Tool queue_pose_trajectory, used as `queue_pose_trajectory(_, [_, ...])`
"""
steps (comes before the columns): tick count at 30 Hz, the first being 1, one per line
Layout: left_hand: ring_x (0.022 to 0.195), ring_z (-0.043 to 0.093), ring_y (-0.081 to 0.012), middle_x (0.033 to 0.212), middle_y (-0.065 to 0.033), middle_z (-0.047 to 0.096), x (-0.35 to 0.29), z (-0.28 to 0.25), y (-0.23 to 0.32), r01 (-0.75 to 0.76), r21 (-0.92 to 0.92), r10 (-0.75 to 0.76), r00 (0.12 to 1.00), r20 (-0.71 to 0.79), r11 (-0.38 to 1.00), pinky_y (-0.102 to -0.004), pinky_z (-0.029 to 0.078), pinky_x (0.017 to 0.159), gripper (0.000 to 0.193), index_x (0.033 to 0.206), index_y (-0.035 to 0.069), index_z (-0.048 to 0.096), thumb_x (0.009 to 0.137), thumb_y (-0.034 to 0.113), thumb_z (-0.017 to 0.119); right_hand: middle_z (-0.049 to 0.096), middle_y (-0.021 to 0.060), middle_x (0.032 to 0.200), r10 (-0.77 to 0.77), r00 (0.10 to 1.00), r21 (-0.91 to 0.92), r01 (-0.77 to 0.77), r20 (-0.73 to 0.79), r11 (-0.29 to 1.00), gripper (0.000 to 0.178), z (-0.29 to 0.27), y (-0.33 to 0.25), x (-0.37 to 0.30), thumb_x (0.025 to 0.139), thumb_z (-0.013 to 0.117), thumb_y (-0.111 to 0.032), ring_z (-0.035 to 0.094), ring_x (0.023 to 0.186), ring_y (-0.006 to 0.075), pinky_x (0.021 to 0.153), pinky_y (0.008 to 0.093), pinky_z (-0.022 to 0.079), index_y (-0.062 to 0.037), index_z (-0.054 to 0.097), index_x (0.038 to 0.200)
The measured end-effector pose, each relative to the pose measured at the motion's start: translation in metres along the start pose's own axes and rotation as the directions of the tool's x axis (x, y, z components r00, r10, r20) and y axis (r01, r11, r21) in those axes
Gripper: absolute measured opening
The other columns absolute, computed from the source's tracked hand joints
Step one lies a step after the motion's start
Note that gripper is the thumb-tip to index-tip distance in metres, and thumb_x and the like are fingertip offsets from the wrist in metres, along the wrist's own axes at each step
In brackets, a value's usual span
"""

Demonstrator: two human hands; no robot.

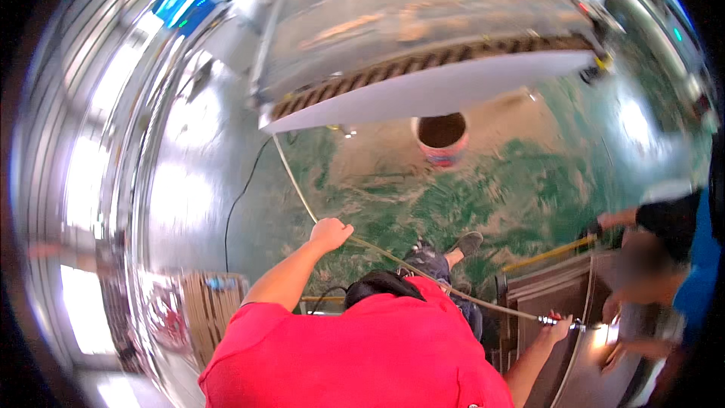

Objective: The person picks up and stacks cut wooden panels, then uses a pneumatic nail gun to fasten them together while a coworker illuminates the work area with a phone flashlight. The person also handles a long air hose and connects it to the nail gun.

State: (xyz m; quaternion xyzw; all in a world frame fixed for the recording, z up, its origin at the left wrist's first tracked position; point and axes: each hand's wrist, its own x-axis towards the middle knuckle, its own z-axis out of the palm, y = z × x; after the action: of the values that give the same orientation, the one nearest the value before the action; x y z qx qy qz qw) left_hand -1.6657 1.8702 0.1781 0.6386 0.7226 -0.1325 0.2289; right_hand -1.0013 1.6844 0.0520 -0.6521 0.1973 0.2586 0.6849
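Note:
A pale hose (294, 179) runs from the near left corner of the machine bed to my left hand (331, 234), which is closed around it. From there the hose crosses in front of my body to my right hand (557, 327). That hand grips the hose's end, where a shiny metal fitting (578, 325) sticks out to the right. The fitting's exact kind is too small to tell. It points toward another person's hand (613, 355) beside a bright glare.
A dusty machine bed (408, 0) with a striped front edge stands ahead. A bucket of brown dust (442, 136) sits on the dusty green floor. At right, a person in blue (695, 287) stands near stacked brown panels (544, 295). More panels (215, 306) lean at left; a black cable (234, 208) trails there.

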Motion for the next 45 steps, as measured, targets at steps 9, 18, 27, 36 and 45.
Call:
queue_pose_trajectory(9, [0.068,0.062,-0.0448,0.066,-0.0269,0.06,-0.185,-0.018,0.004,0.073,-0.404,-0.152,0.974,-0.167,0.912,-0.052,0.049,0.067,0.062,0.067,-0.002,0.066,0.09,0.052,0.047,0.049,0.0108,0.067,-0.079,0.965,-0.216,0.135,0.252,0.967,0.033,0.058,0.02,-0.007,0.1,0.047,-0.03,0.052,0.058,0.0242,0.061,0.0453,0.057,-0.001,0.045,0.085])
queue_pose_trajectory(18, [0.094,0.062,-0.0453,0.102,-0.0271,0.066,-0.053,-0.008,-0.04,-0.083,-0.095,0.102,0.971,0.214,0.992,-0.0531,0.049,0.082,0.06,0.087,-0.003,0.069,0.093,0.049,0.04,0.05,0.0179,0.134,0.146,0.987,0.04,-0.148,0.064,0.988,0.06,-0.011,0.006,-0.014,0.098,0.043,-0.045,0.058,0.108,0.0385,0.094,0.0646,0.043,-0.0069,0.035,0.144])
queue_pose_trajectory(27, [0.069,0.062,-0.0362,0.068,-0.0219,0.062,0.078,0.029,-0.065,-0.507,0.048,0.46,0.815,0.351,0.861,-0.0468,0.046,0.068,0.058,0.079,-0.003,0.066,0.093,0.05,0.047,0.048,0.0092,0.058,0.052,0.929,0.149,0.004,-0.366,0.989,0.032,-0.054,0.049,-0.117,0.095,0.057,-0.034,0.055,0.043,0.0258,0.04,0.0387,0.048,-0.0053,0.046,0.101])
queue_pose_trajectory(36, [0.068,0.061,-0.0167,0.074,-0.007,0.059,0.096,0.055,0.156,-0.406,-0.148,0.394,0.633,0.666,0.902,-0.0336,0.046,0.06,0.042,0.084,0.002,0.062,0.096,0.041,0.055,0.051,0.0085,0.064,0.081,0.914,0.115,-0.038,-0.398,0.993,0.032,-0.096,0.002,-0.058,0.095,0.057,-0.036,0.056,0.045,0.0232,0.04,0.0374,0.047,-0.0077,0.044,0.101])
queue_pose_trajectory(45, [0.1,0.063,-0.0296,0.102,-0.0185,0.067,0.041,0.155,0.455,-0.772,0.008,0.494,0.415,0.764,0.636,-0.0393,0.047,0.089,0.044,0.111,-0.001,0.06,0.098,0.04,0.052,0.055,0.0095,0.068,-0.085,0.862,-0.25,-0.05,-0.5,0.967,0.03,-0.097,-0.003,0.138,0.093,0.06,-0.029,0.059,0.048,0.0236,0.046,0.0379,0.05,-0.0021,0.049,0.09])
